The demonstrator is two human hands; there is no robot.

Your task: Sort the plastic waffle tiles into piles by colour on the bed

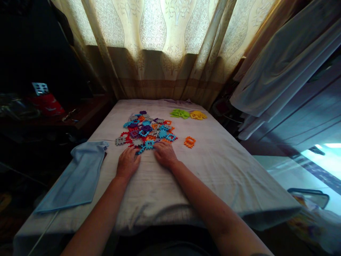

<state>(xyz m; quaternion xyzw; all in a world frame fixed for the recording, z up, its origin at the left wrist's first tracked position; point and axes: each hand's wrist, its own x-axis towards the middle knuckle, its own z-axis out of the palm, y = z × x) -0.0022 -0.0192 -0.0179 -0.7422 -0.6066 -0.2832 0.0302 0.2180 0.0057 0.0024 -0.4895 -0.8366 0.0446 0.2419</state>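
Note:
A loose pile of colourful interlocking plastic pieces [146,128], with notched edges and cut-out middles, lies on the cloth-covered table. My left hand [128,161] rests at the pile's near left edge, fingers stretched forward beside a red and a grey piece. At the near right edge, my right hand [164,153] lies palm down with its fingertips on the pieces; what is under them is hidden. Between both hands sits a light blue square piece [149,144]. Neither hand visibly lifts anything. Right of the pile lie a few orange pieces [189,142].
Green pieces [180,113] and yellow pieces [198,115] form two small heaps at the back right. A light blue cloth [80,177] hangs over the table's left edge. Patterned curtains [160,71] hang behind the table [218,170]. A dark cabinet [87,110] stands left.

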